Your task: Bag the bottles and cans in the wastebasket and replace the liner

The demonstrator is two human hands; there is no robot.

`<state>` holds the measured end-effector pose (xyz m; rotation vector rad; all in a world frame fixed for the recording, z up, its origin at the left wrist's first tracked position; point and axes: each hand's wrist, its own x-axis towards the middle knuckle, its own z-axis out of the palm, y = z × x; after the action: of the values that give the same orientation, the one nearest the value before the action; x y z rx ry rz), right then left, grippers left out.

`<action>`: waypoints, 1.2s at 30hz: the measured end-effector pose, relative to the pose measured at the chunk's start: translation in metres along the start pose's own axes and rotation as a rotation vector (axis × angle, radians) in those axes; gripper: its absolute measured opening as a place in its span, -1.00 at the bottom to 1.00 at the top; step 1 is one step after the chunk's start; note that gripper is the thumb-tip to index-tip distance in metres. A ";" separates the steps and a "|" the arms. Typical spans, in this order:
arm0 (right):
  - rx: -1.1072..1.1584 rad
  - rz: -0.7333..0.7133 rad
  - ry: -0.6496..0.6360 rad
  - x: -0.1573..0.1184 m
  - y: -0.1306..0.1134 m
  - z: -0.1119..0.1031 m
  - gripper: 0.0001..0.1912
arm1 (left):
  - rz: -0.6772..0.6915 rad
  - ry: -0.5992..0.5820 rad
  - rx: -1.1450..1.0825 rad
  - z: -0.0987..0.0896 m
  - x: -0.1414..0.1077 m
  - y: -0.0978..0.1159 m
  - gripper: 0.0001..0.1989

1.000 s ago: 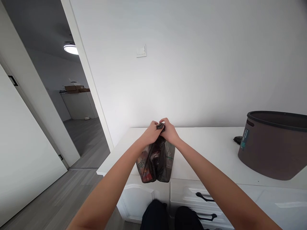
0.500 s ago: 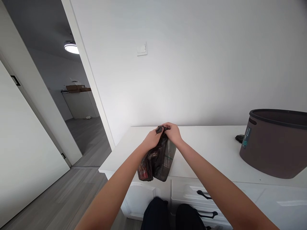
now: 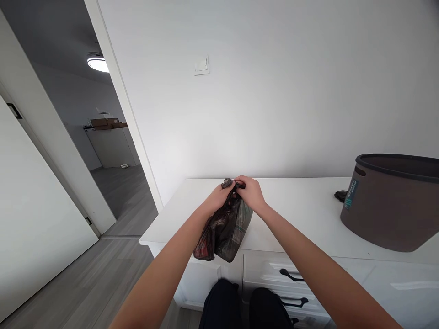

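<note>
A thin black plastic bag (image 3: 224,233) with items inside hangs at the front edge of the white cabinet top (image 3: 291,214). Something red shows through its lower left, and something pale and greenish through its right side. My left hand (image 3: 219,197) is closed on the bunched top of the bag. Beside it, my right hand (image 3: 249,192) pinches the bag's neck, its fingertips close to the left thumb. Part of the gathered plastic is hidden by the fingers.
A brown bin (image 3: 391,205) with a dark rim stands at the right of the cabinet top, a small black crumpled thing (image 3: 340,196) beside it. Black drawer handles (image 3: 291,275) stick out below. A doorway opens at the left, and a light switch (image 3: 201,65) is on the wall.
The bag's lower end has swung slightly left. Both hands remain at its top, the right one shifted a little. The camera view has moved slightly.
</note>
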<state>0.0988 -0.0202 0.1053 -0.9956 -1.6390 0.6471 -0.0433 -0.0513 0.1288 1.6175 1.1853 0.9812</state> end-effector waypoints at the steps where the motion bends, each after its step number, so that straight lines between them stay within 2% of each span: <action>1: -0.088 -0.036 0.016 -0.001 0.000 0.000 -0.72 | -0.007 -0.004 -0.005 0.000 0.000 0.001 -0.50; 4: -0.259 -0.093 0.008 -0.003 -0.001 -0.002 -0.69 | 0.014 -0.023 0.010 -0.001 -0.001 0.000 -0.48; 6: -0.270 -0.065 -0.020 -0.003 -0.002 -0.005 -0.73 | 0.039 -0.026 -0.002 -0.002 -0.001 -0.002 -0.49; 10: -0.082 0.094 -0.108 -0.002 -0.008 -0.020 -0.90 | 0.026 0.011 -0.038 -0.005 -0.002 -0.007 -0.47; 15: 0.219 0.218 -0.220 -0.001 -0.007 -0.041 -0.73 | 0.058 0.033 -0.077 -0.008 -0.006 -0.007 -0.47; 19: 0.210 0.207 -0.291 0.003 0.002 -0.043 -0.69 | 0.199 -0.021 -0.062 -0.007 -0.009 -0.004 -0.51; 22: 0.225 0.204 -0.325 0.004 0.005 -0.038 -0.69 | 0.262 0.037 0.036 -0.005 -0.011 -0.003 -0.55; 24: 0.245 0.210 -0.307 0.003 0.006 -0.036 -0.67 | 0.270 0.061 0.073 -0.005 -0.012 -0.004 -0.57; 28: 0.207 0.146 -0.272 0.000 0.005 -0.035 -0.59 | 0.275 -0.007 0.024 -0.006 -0.016 -0.003 -0.55; 32: 0.196 0.047 -0.242 -0.002 0.000 -0.036 -0.64 | 0.252 -0.034 -0.021 -0.008 -0.019 -0.003 -0.49; 36: 0.260 0.062 -0.276 -0.002 -0.002 -0.035 -0.70 | 0.233 -0.029 -0.033 -0.009 -0.020 -0.004 -0.46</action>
<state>0.1321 -0.0249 0.1163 -0.7954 -1.7109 1.0485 -0.0574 -0.0681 0.1262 1.7652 0.9707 1.1127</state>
